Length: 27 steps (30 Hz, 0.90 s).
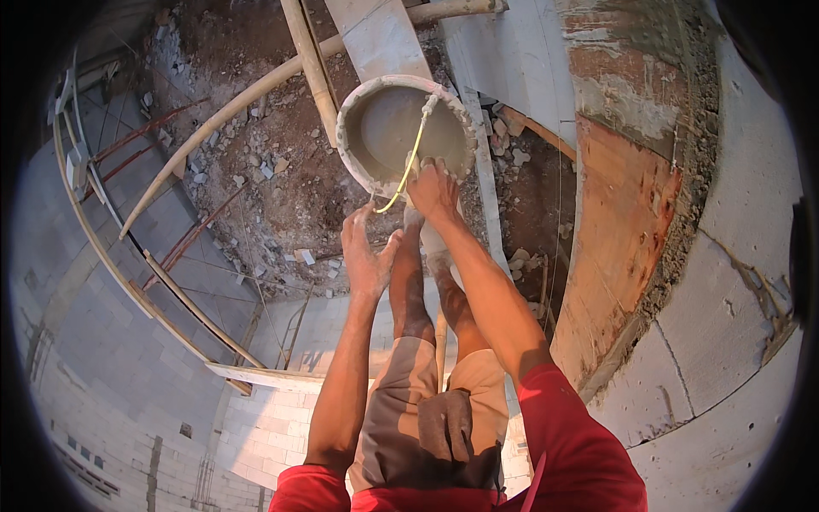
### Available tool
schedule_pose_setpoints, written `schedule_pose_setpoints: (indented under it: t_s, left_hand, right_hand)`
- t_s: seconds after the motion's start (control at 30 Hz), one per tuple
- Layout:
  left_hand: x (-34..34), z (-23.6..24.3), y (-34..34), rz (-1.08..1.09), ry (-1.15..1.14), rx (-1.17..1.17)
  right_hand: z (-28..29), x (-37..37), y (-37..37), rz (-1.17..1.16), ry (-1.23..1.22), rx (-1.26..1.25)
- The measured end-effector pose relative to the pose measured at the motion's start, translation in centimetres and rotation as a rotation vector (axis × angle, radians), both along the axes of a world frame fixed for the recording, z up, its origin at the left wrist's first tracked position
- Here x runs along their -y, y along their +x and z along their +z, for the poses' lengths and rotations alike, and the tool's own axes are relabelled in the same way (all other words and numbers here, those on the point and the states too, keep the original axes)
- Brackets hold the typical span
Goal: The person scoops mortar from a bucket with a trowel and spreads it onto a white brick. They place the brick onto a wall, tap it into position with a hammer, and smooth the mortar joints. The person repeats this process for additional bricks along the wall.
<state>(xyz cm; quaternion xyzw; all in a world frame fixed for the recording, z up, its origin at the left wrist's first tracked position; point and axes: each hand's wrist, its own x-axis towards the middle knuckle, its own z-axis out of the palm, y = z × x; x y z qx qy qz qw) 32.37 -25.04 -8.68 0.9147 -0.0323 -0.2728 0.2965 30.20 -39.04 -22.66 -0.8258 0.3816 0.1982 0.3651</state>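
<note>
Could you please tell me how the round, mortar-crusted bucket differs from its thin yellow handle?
The round, mortar-crusted bucket is wide and greyish, while the thin yellow handle is slender and bright. The bucket's rim forms a ring; the handle curves across its opening. The bucket contains a smooth grey mix, whereas the handle contains none visibly. Both carry greyish crust, the handle at its far end.

The person wears a red top (418, 500), its red hem showing across the waist. Its short, plain left sleeve (309, 490) and right sleeve (580, 435) leave both forearms bare. The shorts (394, 410) look greyish brown in shade and paler tan where sunlit. A darker brown, folded piece of cloth (447, 424) lies over their front. A narrow pinkish-red strip (535, 483) shows beside the right sleeve. The lower legs are bare.
</note>
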Motion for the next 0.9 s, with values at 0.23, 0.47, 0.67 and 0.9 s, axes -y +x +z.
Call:
schedule_pose_setpoints:
  t_s: [0.23,0.47,0.67,0.9]
  left_hand:
    - [2.3,-1.7,4.0,-0.031,-0.222,-0.011]
    - [3.4,-0.3,5.9,0.223,-0.306,-0.104]
    - [3.5,-0.6,6.0,0.296,-0.322,-0.205]
    - [2.1,-2.7,7.2,0.38,-0.346,-0.108]
  right_hand:
    - [-2.9,0.1,5.1,0.114,0.189,-0.325]
    - [6.5,3.2,0.3,0.108,0.151,-0.382]
    - [8.5,4.8,-6.3,0.182,0.128,-0.167]
    - [-1.5,5.5,-16.5,0.343,-0.119,-0.089]
